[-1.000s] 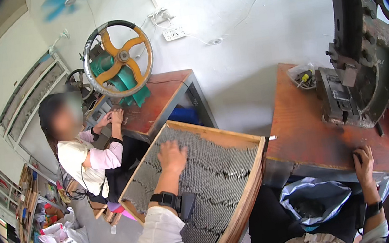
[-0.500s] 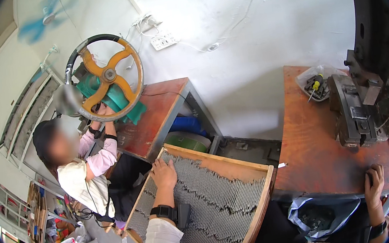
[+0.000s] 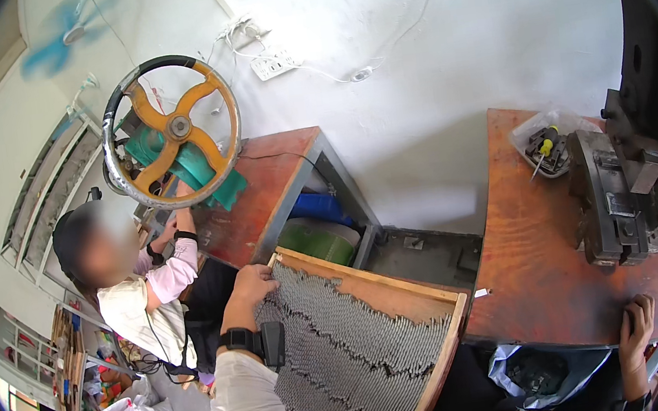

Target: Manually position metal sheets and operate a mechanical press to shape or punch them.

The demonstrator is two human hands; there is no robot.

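Note:
A wooden-framed tray [image 3: 371,278] packed with several rows of thin grey metal pins lies tilted in front of me. My left hand [image 3: 250,285], with a black band on the wrist, grips the tray's far left corner. My right hand [image 3: 637,322] rests with curled fingers on the near edge of the reddish-brown bench [image 3: 533,262] at the lower right, just below a dark metal press machine [image 3: 630,185]. It holds nothing that I can see.
A person in a pink and white top [image 3: 155,297] sits at the left at a red table [image 3: 262,193] with a yellow-spoked hand-wheel machine [image 3: 172,130]. A plastic bag of tools [image 3: 548,146] lies on the bench. A dark bag [image 3: 530,370] sits below it.
The view has swung to the right and down. My left hand slid from the pins to the tray's far left corner. My right hand stays on the bench edge.

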